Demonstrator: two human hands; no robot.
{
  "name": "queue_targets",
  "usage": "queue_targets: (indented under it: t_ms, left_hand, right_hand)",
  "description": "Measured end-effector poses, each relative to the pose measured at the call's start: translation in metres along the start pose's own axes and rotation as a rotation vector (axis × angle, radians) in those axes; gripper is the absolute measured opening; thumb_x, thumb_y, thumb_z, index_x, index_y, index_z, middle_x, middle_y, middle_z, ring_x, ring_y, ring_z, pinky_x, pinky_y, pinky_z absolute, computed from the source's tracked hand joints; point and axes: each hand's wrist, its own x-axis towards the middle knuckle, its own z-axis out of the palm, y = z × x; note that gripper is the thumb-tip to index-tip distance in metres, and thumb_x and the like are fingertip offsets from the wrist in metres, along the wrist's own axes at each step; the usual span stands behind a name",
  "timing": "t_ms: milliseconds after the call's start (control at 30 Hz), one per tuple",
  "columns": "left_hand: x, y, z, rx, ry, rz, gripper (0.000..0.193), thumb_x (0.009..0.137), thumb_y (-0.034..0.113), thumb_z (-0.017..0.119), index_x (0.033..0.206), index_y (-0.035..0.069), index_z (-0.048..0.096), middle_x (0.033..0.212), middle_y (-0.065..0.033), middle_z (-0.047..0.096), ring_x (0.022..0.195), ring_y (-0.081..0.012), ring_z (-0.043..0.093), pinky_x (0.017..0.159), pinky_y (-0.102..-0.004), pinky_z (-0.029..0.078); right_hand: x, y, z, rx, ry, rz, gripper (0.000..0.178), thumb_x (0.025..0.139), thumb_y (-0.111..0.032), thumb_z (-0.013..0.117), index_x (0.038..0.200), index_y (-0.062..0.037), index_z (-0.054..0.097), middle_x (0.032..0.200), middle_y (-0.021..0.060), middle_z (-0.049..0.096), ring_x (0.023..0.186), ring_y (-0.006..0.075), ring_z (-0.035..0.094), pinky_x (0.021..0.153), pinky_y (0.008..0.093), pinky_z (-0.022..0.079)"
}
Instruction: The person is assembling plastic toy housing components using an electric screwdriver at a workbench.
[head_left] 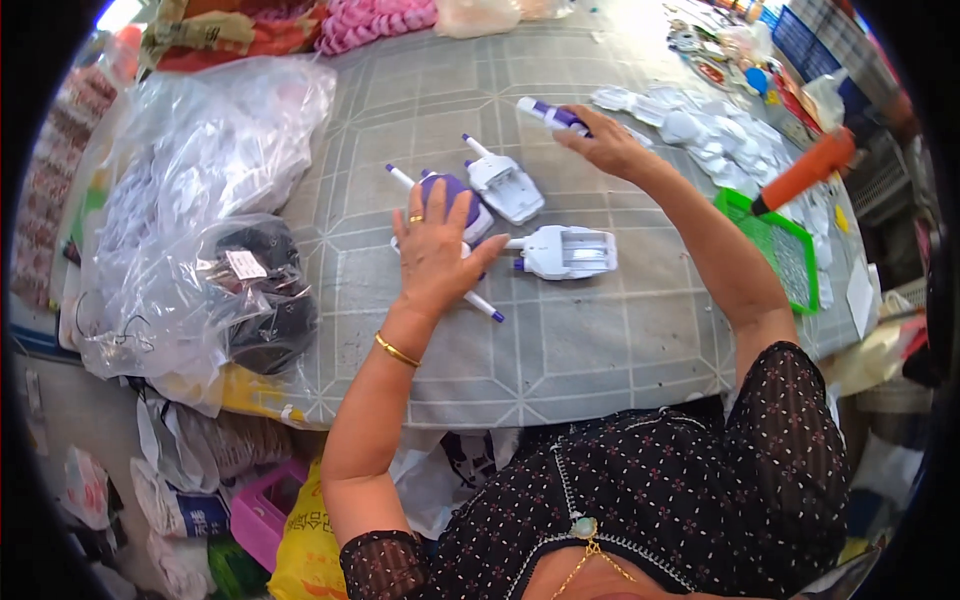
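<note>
My left hand (435, 245) lies with its fingers spread over a purple-and-white plastic housing (450, 205), one of a small cluster of like pieces with purple-tipped white stems. Beside it, a white housing (507, 188) rests with its open hollow facing up. Another white housing (572, 252) with an open compartment lies just right of my left thumb. Farther off to the right, my right hand (607, 142) is closed around the end of a purple-and-white housing (548, 113) turned on its side. Its fingertips are partly hidden.
An orange power screwdriver (815, 168) hangs at the right, above a green basket (812, 270) of small metal pieces. White plastic parts (700, 125) lie heaped behind it. Clear plastic bags (200, 150) cover the table's left side. Assorted small items (710, 45) crowd the far right corner.
</note>
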Motion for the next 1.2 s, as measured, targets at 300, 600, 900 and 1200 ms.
queue_targets:
  t_ms: [300, 600, 900, 1200]
  left_hand:
    - [0.021, 0.093, -0.068, -1.184, -0.352, -0.438, 0.055, 0.103, 0.044, 0.061, 0.133, -0.002, 0.062, 0.123, -0.0161, 0.069, 0.109, -0.0244, 0.067, 0.088, -0.0292, 0.049]
    - [-0.053, 0.168, -0.033, -1.802, -1.059, -0.413, 0.075, 0.099, 0.062, 0.054, 0.145, 0.002, 0.048, 0.114, -0.0204, 0.069, 0.080, -0.0228, 0.071, 0.059, -0.0300, 0.055]
    - [-0.040, 0.241, 0.016, -2.458, -0.535, -0.807, 0.067, 0.106, 0.061, 0.042, 0.142, 0.006, 0.052, 0.121, -0.0274, 0.066, 0.091, -0.0358, 0.071, 0.067, -0.0429, 0.061]
    - [-0.034, 0.238, 0.047, -2.564, -0.451, -0.698, 0.066, 0.105, 0.060, 0.045, 0.142, 0.006, 0.052, 0.126, -0.0287, 0.063, 0.099, -0.0408, 0.070, 0.073, -0.0475, 0.062]
  right_hand:
    - [-0.144, -0.035, -0.094, 0.715, -0.546, 0.021, 0.047, 0.102, -0.042, 0.060, 0.123, -0.0002, 0.067, 0.081, 0.0061, 0.067, 0.060, 0.0104, 0.061, 0.048, 0.0255, 0.045]
    - [-0.233, -0.034, -0.083, 0.144, 0.353, -0.731, 0.034, 0.090, -0.031, 0.074, 0.112, -0.0048, 0.070, 0.102, 0.0165, 0.073, 0.092, 0.0328, 0.071, 0.082, 0.0406, 0.056]
    - [-0.167, 0.170, -0.127, -0.588, 0.293, 0.399, 0.035, 0.087, -0.012, 0.060, 0.120, -0.0101, 0.072, 0.122, 0.0169, 0.072, 0.113, 0.0334, 0.070, 0.098, 0.0525, 0.051]
    - [-0.150, 0.233, -0.148, -0.510, 0.049, 0.583, 0.034, 0.088, -0.021, 0.063, 0.119, -0.0104, 0.071, 0.122, 0.0142, 0.072, 0.114, 0.0326, 0.069, 0.097, 0.0506, 0.051]
